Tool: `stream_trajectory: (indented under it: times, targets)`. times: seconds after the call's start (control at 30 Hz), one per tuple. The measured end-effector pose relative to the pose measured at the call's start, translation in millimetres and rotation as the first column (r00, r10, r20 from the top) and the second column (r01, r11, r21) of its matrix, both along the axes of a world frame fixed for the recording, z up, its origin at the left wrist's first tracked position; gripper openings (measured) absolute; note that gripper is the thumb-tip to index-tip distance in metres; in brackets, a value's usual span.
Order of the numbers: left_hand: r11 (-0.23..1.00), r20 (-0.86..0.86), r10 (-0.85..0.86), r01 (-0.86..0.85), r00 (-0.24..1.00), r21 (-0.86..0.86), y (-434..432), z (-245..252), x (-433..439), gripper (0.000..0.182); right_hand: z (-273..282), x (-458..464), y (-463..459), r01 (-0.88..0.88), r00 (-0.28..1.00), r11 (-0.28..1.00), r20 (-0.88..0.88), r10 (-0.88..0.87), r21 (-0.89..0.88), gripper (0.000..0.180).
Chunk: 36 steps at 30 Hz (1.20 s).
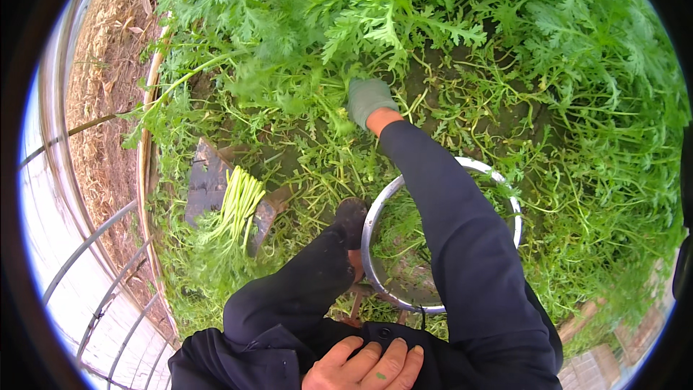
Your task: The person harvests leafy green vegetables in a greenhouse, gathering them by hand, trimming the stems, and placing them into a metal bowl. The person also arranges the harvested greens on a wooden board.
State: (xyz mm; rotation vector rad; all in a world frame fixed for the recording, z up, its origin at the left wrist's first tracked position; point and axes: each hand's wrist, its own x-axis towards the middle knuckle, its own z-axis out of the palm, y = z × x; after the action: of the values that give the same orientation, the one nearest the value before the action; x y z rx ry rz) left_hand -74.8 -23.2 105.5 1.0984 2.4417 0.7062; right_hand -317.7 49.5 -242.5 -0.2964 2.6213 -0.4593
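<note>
My right hand (372, 102), in a pale green glove, reaches in at the base of tall leafy greens (373, 11) with deeply lobed leaves, like crown daisy. Foliage covers its fingers, so what they grip is hidden. Bare, my left hand (371, 365) lies against the front of my dark jacket (243, 360); no object shows in it, and its palm is out of sight. Under my right forearm stands a round container (373, 238) with a pale rim and some loose greens inside. A bundle of cut stems (241, 195) lies at the left, its pale ends together.
Beneath the bundle is a dark flat sheet or board (206, 187). My shoe (351, 216) is planted beside the container. Along the left run a bed edging (147, 135), dry straw-like litter (103, 65) and curved greenhouse poles (89, 244). Short stalks and fallen leaves cover the soil ahead.
</note>
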Motion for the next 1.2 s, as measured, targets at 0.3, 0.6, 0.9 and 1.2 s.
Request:
stream_trajectory:
  times: [0.3,0.6,0.9,1.2]
  targets:
    - [0.999,-0.02,0.051,-0.051,0.999,0.001,-6,-5,-4,0.035,-19,-16,-48,0.572,0.819,0.766,0.161,-0.55,-0.294,0.029]
    - [0.997,-0.048,0.075,-0.076,0.996,-0.003,-18,-8,-4,0.033,3,-13,-40,-0.015,0.999,0.992,0.054,0.008,0.123,0.033]
    - [0.995,-0.054,0.095,-0.096,0.994,0.0,-18,-5,-5,0.033,-10,-38,-34,-0.133,0.963,0.989,0.225,0.145,-0.067,0.035]
    - [0.986,-0.091,0.147,-0.139,0.985,0.086,-11,-2,1,0.03,-48,-20,-38,-0.091,0.958,0.994,0.269,0.104,-0.059,0.034]
